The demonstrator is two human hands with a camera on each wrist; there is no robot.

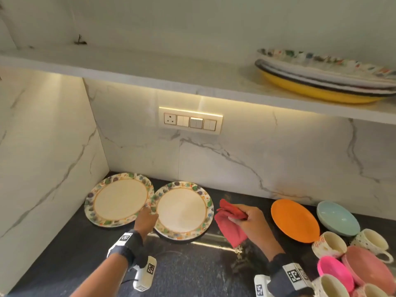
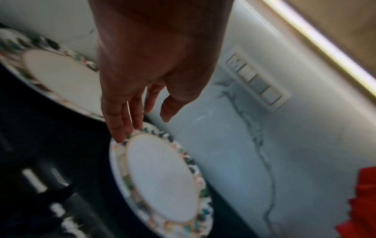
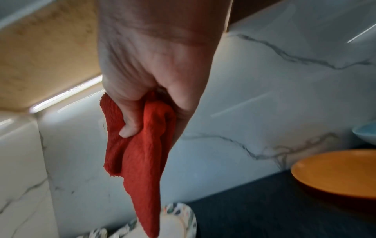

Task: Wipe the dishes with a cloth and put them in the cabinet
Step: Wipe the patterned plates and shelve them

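Two patterned plates are lying flat side by side at the back left corner of the dark countertop, seen from our head camera. Our left hand is reaching between them, fingers loose, at the rim of the right patterned plate; the left patterned plate is lying just beside it. Our right hand is gripping a red cloth that is hanging above the counter. An orange plate, a blue bowl and cups and bowls are waiting along the right edge. Several plates are already stacked on the cabinet shelf, whose left part is lying open, so we are judging the work only partly done.

From the left wrist, our straightened fingers are touching the plate's near rim, holding nothing. The marble wall is standing close behind.

From the right wrist, our fingers are curling round the cloth, which is dangling over a patterned rim. Open counter is lying between it and the orange plate.
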